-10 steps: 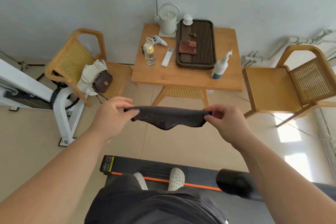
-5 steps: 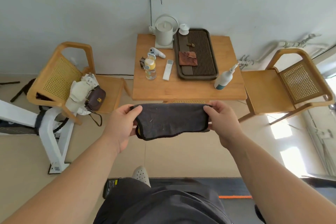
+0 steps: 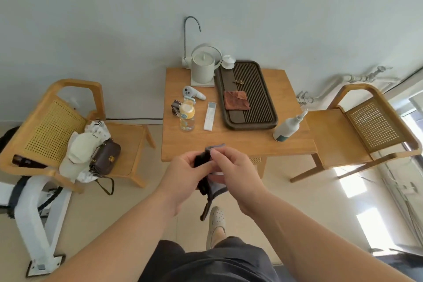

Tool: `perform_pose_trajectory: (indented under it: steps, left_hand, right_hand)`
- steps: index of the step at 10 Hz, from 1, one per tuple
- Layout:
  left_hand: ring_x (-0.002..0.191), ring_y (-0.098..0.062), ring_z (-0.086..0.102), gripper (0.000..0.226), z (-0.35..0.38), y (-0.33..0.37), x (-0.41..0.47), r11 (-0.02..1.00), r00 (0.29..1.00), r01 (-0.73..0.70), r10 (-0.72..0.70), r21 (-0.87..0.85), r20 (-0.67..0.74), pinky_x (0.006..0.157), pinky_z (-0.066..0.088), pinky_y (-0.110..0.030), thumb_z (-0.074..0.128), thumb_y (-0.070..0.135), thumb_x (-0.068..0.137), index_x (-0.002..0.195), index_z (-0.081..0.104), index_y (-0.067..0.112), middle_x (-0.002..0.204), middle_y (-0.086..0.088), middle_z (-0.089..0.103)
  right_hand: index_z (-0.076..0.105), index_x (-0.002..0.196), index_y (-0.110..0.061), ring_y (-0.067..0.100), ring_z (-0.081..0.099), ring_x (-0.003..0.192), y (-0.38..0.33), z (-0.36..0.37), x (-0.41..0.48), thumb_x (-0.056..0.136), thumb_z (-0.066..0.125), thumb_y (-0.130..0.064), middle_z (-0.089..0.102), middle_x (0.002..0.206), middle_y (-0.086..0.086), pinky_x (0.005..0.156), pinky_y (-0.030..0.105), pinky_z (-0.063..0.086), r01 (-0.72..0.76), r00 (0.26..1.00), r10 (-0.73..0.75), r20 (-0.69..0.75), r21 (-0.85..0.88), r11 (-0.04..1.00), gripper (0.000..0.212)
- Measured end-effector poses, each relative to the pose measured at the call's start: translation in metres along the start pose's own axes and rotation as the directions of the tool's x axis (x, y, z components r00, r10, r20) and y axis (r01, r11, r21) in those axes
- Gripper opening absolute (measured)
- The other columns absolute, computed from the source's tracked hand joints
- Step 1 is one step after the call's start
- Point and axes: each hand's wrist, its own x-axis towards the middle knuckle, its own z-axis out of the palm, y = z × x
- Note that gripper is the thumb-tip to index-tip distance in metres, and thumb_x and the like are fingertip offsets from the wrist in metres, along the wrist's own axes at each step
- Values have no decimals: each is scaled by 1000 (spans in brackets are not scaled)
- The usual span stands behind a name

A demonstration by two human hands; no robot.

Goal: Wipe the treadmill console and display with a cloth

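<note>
Both my hands hold a dark grey cloth (image 3: 204,184) folded together in front of me, just before the near edge of the wooden table (image 3: 231,144). My left hand (image 3: 185,175) grips its left side and my right hand (image 3: 233,171) pinches its top and right side. A loose end of the cloth hangs down between the hands. The treadmill console and display are out of view; only a dark edge of the treadmill (image 3: 398,258) shows at the lower right.
On the table stand a white kettle (image 3: 202,68), a dark tea tray (image 3: 247,95), a spray bottle (image 3: 287,127), a drink bottle (image 3: 187,114) and a remote (image 3: 210,116). Wooden chairs (image 3: 50,126) flank it; the left one holds bags. A white machine frame (image 3: 39,220) stands left.
My hands came together, folding the cloth from a spread-out sheet into a bunched bundle. The view moved forward toward the table, and the treadmill deck slipped out of sight below.
</note>
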Motion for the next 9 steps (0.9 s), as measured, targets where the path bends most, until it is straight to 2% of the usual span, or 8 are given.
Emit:
perform_pose_trajectory:
  steps: [2, 3, 4, 5, 6, 7, 8, 9]
  left_hand:
    - [92, -16, 73, 16, 6, -54, 118, 996, 995, 68, -64, 54, -76, 73, 54, -28, 64, 13, 97, 102, 76, 23, 90, 4, 79]
    - [94, -21, 74, 19, 12, -78, 193, 998, 998, 64, -64, -8, -12, 76, 58, -36, 60, 12, 99, 109, 75, 17, 100, -6, 78]
    - [103, -28, 73, 24, 12, -96, 250, 987, 991, 131, -130, -92, 9, 84, 57, -46, 55, 10, 101, 117, 72, 16, 111, -10, 76]
    - [106, -29, 71, 26, 14, -106, 285, 961, 973, 223, -230, -165, -19, 72, 58, -39, 52, 10, 102, 119, 70, 17, 114, -10, 76]
    - [104, -29, 72, 23, 16, -114, 316, 941, 949, 285, -303, -182, -83, 73, 60, -41, 53, 9, 102, 118, 69, 17, 112, -10, 76]
    - [101, -31, 73, 24, 14, -120, 344, 933, 933, 310, -335, -183, -132, 82, 61, -49, 55, 9, 101, 121, 66, 17, 114, -11, 75]
    - [99, -24, 69, 30, 10, -130, 368, 926, 916, 374, -379, -62, -132, 76, 60, -46, 55, 11, 101, 129, 57, 20, 114, -3, 69]
    - [113, -23, 55, 42, 6, -137, 375, 860, 888, 460, -443, 221, -126, 88, 46, -41, 55, 23, 101, 141, 47, 30, 125, 1, 58]
  right_hand:
    - [67, 116, -37, 7, 65, 100, 80, -55, 114, 99, 65, -27, 70, 108, -11, 84, 21, 51, 53, 996, -69, -54, -250, 967, 19]
    - [62, 136, -29, 17, 66, 119, 141, -80, 191, 98, 62, -45, 71, 126, -3, 105, 38, 50, -108, 977, 106, 183, 0, 994, 41]
    - [68, 128, -19, 27, 70, 115, 174, -88, 235, 104, 58, -33, 74, 123, 8, 97, 44, 57, -185, 962, 144, 234, 166, 969, 30]
    - [68, 122, -18, 23, 75, 100, 182, -89, 258, 104, 59, -15, 77, 109, 8, 83, 43, 62, -209, 975, 197, 103, 122, 970, 20]
    - [64, 122, -22, 24, 77, 92, 180, -92, 287, 102, 63, -14, 79, 100, 8, 86, 51, 63, -239, 971, 238, 29, 41, 970, 21]
    - [62, 126, -23, 22, 76, 92, 181, -88, 316, 101, 64, -18, 77, 101, 7, 85, 46, 63, -259, 965, 258, -47, -38, 965, 25]
    - [53, 138, -28, 18, 70, 101, 198, -81, 340, 103, 62, -21, 72, 113, 1, 78, 32, 59, -318, 948, 314, -52, -146, 937, 37]
    - [46, 149, -25, 19, 65, 111, 216, -77, 349, 100, 64, -24, 66, 128, 0, 84, 31, 56, -409, 912, 407, -56, -220, 886, 52]
